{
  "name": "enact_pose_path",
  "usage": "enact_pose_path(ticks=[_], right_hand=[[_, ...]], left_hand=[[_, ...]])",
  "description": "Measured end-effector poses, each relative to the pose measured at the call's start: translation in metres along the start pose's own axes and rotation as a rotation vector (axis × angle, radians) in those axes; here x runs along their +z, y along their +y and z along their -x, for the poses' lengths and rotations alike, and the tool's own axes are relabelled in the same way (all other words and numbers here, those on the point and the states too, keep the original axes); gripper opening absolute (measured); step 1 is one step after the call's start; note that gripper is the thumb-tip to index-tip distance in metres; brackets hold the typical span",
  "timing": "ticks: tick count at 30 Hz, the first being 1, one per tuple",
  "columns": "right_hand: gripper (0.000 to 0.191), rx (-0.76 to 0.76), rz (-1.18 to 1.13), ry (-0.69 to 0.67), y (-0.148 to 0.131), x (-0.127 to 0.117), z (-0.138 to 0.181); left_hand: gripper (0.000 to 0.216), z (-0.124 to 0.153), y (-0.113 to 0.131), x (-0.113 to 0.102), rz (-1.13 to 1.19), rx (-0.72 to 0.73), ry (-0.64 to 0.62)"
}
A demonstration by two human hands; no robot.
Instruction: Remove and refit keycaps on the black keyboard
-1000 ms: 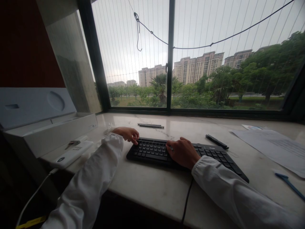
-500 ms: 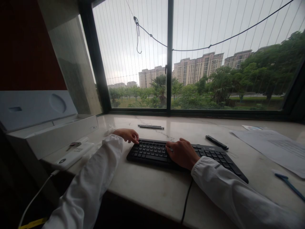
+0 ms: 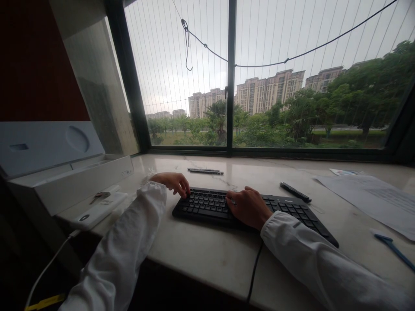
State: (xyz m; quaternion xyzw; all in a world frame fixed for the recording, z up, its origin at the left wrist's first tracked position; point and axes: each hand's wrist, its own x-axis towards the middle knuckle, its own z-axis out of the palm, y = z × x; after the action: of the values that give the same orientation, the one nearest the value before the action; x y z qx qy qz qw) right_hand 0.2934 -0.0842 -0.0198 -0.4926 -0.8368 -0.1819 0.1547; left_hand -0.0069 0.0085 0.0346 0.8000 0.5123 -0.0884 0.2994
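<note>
A black keyboard point(image 3: 207, 212) lies at a slant on the pale marble-like sill, its cable running off the front edge. At its upper left corner, my left hand point(image 3: 174, 183) reaches down with bent fingers pressed together at the keys. Whatever is between those fingertips, if anything, is too small to make out. My right hand point(image 3: 249, 208) lies curled over the keyboard's middle, its thumb side toward the letter keys. It covers the keys beneath, and its farther fingertips are hidden.
Thin dark sticks point(image 3: 205, 171) lie behind the keyboard, and a black slim object point(image 3: 295, 192) behind its right end. Printed paper point(image 3: 369, 201) and a blue-handled tool point(image 3: 394, 250) are at right. Left stand an open white box point(image 3: 84, 175) and a white device point(image 3: 100, 210) with a key on it.
My left hand's fingers have shifted slightly right and down onto the keyboard's corner keys. My right hand and the keyboard stay in place. The view has tilted very slightly.
</note>
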Motion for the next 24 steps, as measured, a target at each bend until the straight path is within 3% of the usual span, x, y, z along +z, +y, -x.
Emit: enact_pose_path(ticks=[24], right_hand=[[0.036, -0.006, -0.003, -0.009, -0.0014, -0.0032, -0.0003]], left_hand=[[0.056, -0.0015, -0.0022, 0.0001, 0.003, -0.008, 0.037]])
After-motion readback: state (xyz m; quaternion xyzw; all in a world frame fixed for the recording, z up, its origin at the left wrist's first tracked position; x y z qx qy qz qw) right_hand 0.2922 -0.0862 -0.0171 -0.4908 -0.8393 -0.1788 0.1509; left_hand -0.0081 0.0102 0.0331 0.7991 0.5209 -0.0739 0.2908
